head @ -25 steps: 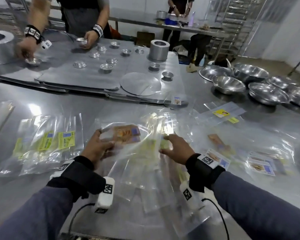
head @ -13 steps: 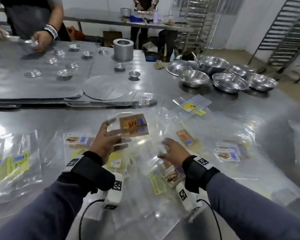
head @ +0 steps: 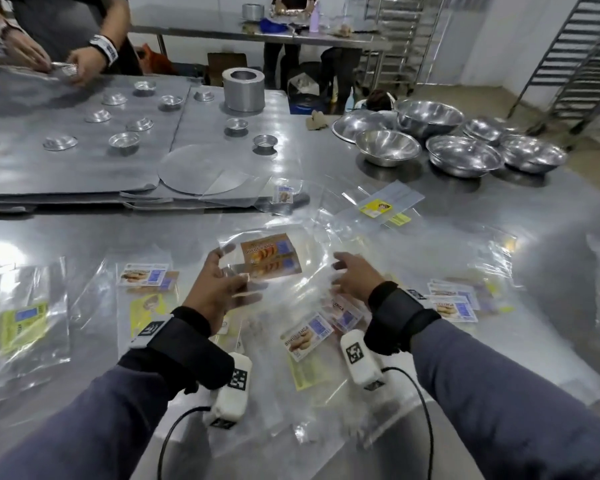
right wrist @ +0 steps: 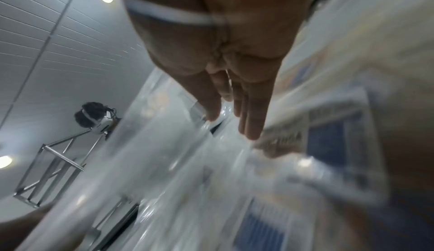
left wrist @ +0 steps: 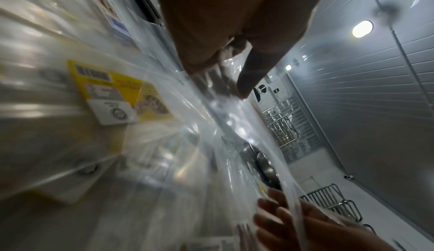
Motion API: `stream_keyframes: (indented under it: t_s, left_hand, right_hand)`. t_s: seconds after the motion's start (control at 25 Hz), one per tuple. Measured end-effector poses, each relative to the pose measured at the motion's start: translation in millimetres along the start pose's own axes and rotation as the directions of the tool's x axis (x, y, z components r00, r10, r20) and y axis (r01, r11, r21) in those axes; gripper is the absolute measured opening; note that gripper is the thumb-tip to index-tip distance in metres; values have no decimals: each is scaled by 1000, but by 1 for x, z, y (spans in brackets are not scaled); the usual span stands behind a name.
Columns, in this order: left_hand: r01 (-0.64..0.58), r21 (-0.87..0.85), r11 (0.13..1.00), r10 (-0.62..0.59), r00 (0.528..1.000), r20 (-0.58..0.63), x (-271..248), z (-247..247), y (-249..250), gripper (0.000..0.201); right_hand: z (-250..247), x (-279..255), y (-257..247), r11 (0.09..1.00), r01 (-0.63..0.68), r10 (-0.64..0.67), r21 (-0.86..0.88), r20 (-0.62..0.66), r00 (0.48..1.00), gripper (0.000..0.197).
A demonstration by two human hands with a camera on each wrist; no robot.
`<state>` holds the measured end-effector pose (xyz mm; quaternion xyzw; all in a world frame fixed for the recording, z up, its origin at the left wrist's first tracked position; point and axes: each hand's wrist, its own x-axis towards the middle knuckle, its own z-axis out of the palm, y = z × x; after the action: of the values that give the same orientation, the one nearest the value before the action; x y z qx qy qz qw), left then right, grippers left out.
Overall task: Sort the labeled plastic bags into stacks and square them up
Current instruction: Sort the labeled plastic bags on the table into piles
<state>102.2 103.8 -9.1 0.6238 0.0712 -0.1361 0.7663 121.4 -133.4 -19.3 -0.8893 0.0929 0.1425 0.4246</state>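
Above the middle of the steel bench (head: 84, 233), the left hand (head: 219, 289) pinches 2 clear, orange-labelled plastic bags (head: 271, 259) by one edge, the right hand (head: 355, 277) apparently flat-fingered opposite; light, limp, slippery film, best gripped at edges.

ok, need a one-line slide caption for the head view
Left hand and right hand lift an orange-labelled clear bag above loose bags on a steel table.

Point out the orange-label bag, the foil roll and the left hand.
orange-label bag (head: 270, 258): head view, on its orange label.
foil roll (head: 244, 91): head view, on its outer side wall.
left hand (head: 215, 289): head view, on the back of the hand.
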Motion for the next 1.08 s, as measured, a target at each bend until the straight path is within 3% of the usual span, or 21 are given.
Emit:
stream_keyframes:
  t_s: [0.08, 0.2, 0.32, 0.44, 0.56, 0.64, 0.68, 0.76, 0.84, 0.88, 0.92, 0.96, 1.0, 1.08]
  left_hand:
    - [47, 33, 998, -47, 999, 5, -5, 6, -15, 53]
    - [130, 121, 984, -129, 992, -17, -13, 16, -43, 53]
    - [180, 145, 973, -152, 971, -182, -7, 0, -50, 49]
    - [165, 242, 956, -109, 967, -230, 4, -22, -35, 70]
    - [123, 194, 973, -99, 987, -130, 1, -17, -16, 52]
    - [99, 117, 988, -98, 995, -14, -7, 5, -5, 46]
    - [94, 87, 992, -96, 995, 28, -9, 14, -6, 45]
    - [91, 53, 994, -95, 992, 88, -11, 29, -12, 45]
    - [100, 44, 994, -104, 990, 99, -12, 38, -20, 46]
    - [103, 53, 993, -107, 991, 83, -11, 39, -26, 46]
    - [104, 71, 992, -108, 992, 64, -10, 39, -30, 47]
    - [102, 87, 991, -107, 993, 49, -9, 38, -33, 48]
    - [101, 87, 991, -105, 993, 47, -8, 37, -34, 48]
    - [92, 73, 993, -97, 993, 70, -7, 39, -36, 47]
  right_hand:
    - [-25, -1, 15, 981, 8, -30, -196, -110, 993, 44]
    - [-47, -5, 47, 883, -45, 52, -468, 1, 999, 39]
    - [-55, -3, 69, 821, -43, 66, -570, 20, 998, 39]
    - [-66, 2, 77, 811, -66, 67, -581, -20, 998, 39]
    - [-65, 1, 80, 780, -78, 60, -621, -49, 997, 47]
    - [-54, -1, 77, 819, 13, 5, -573, 29, 1000, 56]
    - [-47, -4, 72, 866, 75, -42, -495, 77, 996, 56]
    - [-36, -10, 62, 972, 155, -137, -175, 112, 984, 54]
    - [-37, -12, 54, 984, 158, -153, 81, -63, 986, 44]
    - [-42, -14, 51, 989, 134, -121, 68, -171, 978, 34]
    - [-47, -16, 51, 995, 83, -95, -60, -238, 967, 26]
    - [-52, -19, 51, 972, 19, -74, -236, -223, 972, 23]
    - [-53, -22, 51, 930, 3, -59, -367, -142, 988, 26]
    - [-50, -27, 54, 937, 79, -54, -340, 82, 995, 41]
